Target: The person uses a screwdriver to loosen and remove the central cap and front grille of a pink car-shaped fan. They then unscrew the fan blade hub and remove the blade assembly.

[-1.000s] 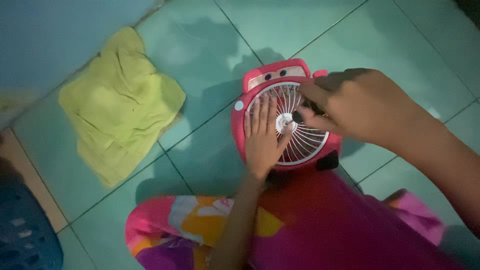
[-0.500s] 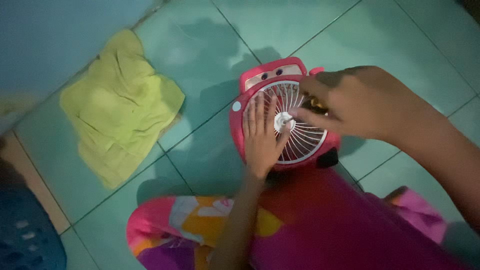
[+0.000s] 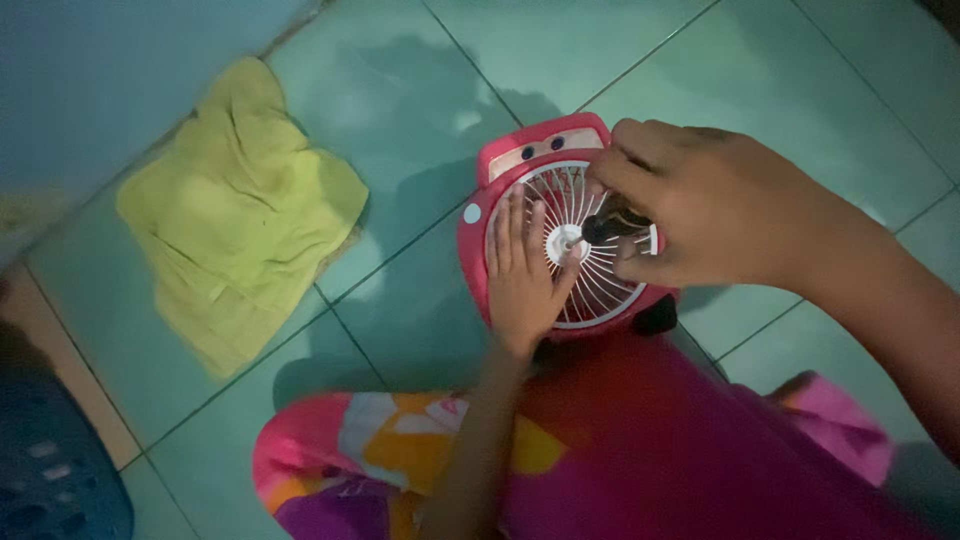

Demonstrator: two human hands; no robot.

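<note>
Small red fan (image 3: 560, 150), car-face shaped, lying flat on pale green tiled floor (image 3: 420, 90), white grille (image 3: 600, 285) facing up, just in front of lap in pink/red patterned cloth (image 3: 620, 450). Left hand (image 3: 522, 272) flat, fingers spread open on left half of grille, palm near lower rim, holding nothing, thumb close to white hub (image 3: 563, 240) at grille centre. Right hand (image 3: 700, 205) over grille's right side, fingers curled tight round small dark tool (image 3: 605, 226), prob. screwdriver handle; tip pointing at hub, contact w/ hub can't be told, too dim. Black foot (image 3: 655, 318) of fan showing at lower right edge, next to the cloth. Crumpled yellow-green rag (image 3: 235, 215) on floor well to left of fan, apart from both hands. Blue perforated plastic basket (image 3: 45, 470) at bottom left corner, only partly in view. Light low, hand shadows falling across tiles behind fan.
</note>
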